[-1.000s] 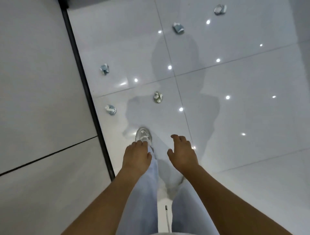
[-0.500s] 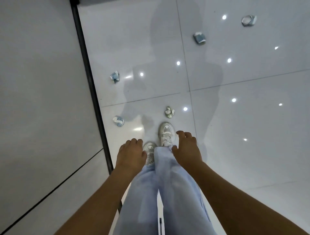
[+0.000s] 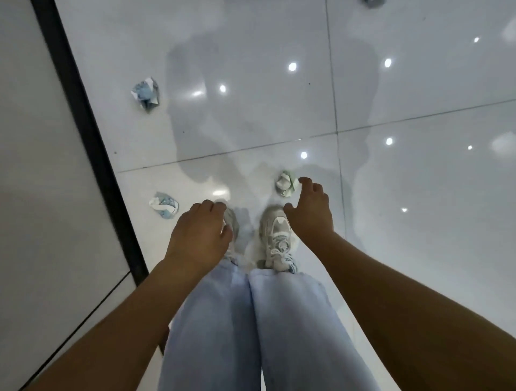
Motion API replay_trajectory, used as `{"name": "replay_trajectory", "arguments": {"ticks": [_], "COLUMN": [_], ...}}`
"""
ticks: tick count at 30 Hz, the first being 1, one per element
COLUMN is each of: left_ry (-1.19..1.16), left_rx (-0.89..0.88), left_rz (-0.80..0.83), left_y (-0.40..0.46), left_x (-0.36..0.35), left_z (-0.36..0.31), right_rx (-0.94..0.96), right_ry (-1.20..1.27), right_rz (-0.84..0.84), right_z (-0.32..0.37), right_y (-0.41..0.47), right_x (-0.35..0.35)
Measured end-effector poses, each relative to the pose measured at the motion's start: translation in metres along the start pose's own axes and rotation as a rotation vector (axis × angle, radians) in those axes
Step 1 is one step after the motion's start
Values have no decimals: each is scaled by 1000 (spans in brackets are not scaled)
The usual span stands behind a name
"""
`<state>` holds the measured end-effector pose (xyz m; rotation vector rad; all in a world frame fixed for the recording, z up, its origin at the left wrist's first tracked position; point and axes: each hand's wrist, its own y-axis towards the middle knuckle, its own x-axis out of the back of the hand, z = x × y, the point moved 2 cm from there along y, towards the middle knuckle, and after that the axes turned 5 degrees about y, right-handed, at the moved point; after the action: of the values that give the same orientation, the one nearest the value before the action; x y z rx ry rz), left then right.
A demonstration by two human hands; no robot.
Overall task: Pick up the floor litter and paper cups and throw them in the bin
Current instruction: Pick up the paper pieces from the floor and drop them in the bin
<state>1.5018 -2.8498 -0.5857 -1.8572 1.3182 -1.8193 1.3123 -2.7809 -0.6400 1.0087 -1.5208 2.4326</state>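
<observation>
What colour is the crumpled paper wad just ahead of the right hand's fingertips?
The crumpled paper wad is white with pale green patches, shown in the head view.

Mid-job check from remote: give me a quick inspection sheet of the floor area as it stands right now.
Surface: glossy white tiled floor, ceiling lights reflected in it.
Job's things: three crumpled cups on the floor: greenish crumpled cup just ahead of the right shoe, blue crumpled cup to the left of the feet, farther blue crumpled cup near the wall. Bin: nothing seen.
Clutter: a scrap at the top edge, cut off.
Hands: left hand empty, fingers loosely curled; right hand empty, reaching beside the greenish cup.
Cables: nothing seen.
Surroundings: wall on the left with a dark base strip.
</observation>
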Motion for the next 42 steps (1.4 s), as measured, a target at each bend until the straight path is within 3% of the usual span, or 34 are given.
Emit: {"name": "replay_trajectory", "arguments": {"ticks": [8, 15, 27, 37, 42], "left_ry": [21, -35, 13, -103, -177], "left_rx": [-56, -84, -167, -166, -151], "left_rz": [48, 121, 116, -84, -183], "left_y": [103, 119, 73, 1, -17], "left_x": [-97, -128, -36, 39, 56], "left_z": [42, 41, 1, 0, 13], "right_rx": [-81, -72, 78, 181, 236], "right_ry": [128, 146, 327, 241, 202], "right_rz": [-118, -183, 156, 407, 452], "right_z": [-47, -54, 25, 112, 141], "right_y": [123, 130, 18, -41, -59], "right_x": [-100, -131, -61, 1, 8]}}
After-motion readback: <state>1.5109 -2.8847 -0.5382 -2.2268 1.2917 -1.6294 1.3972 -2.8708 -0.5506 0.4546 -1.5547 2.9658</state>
